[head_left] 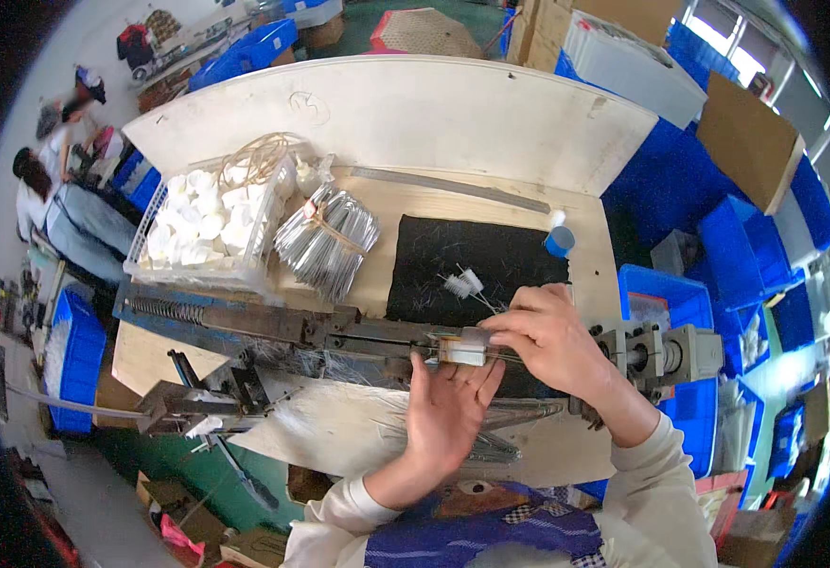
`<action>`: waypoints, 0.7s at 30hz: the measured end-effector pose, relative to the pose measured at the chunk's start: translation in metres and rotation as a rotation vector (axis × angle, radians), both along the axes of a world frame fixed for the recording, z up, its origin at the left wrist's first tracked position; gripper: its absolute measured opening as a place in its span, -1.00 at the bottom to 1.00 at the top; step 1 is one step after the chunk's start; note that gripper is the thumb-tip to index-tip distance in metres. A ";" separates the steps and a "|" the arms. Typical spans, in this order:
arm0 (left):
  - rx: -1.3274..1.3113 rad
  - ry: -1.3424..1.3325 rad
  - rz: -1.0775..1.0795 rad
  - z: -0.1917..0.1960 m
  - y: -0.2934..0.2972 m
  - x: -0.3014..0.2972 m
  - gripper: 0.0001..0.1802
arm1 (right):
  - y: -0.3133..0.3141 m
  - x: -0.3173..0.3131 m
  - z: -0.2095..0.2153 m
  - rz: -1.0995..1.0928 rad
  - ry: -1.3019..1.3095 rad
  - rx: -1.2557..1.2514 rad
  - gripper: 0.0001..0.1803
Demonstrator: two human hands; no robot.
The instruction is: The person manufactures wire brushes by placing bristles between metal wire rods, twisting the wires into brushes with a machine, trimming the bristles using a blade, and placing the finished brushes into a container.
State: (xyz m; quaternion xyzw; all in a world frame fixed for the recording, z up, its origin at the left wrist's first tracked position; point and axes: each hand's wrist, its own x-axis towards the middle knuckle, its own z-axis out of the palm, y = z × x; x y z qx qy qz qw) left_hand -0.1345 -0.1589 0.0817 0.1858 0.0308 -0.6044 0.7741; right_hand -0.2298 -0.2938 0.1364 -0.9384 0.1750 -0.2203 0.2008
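Note:
My left hand (445, 421) is palm up with its fingers stretched out, just below a small white block-like piece (464, 353) at the middle of a long metal bench machine (358, 338). Whether the fingertips touch that piece I cannot tell. My right hand (552, 336) closes its thumb and fingers beside a grey metal part (476, 339) over the white piece; what it pinches is hidden. Small white brushes (463, 284) with thin wire stems lie on a black cloth (424, 256) beyond the machine, their stems reaching toward my right fingers.
A white basket (268, 260) of white pieces and a banded bundle of silver wires (325, 241) stand at the left. A steel ruler (453, 188) lies before the white back board (387, 109). A blue-capped container (559, 241) stands right; blue bins (666, 298) lie beyond. People sit far left.

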 end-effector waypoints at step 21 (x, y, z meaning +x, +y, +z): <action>-0.178 0.039 -0.018 0.002 0.012 0.011 -0.27 | 0.031 -0.009 0.023 -0.166 0.011 0.003 -0.68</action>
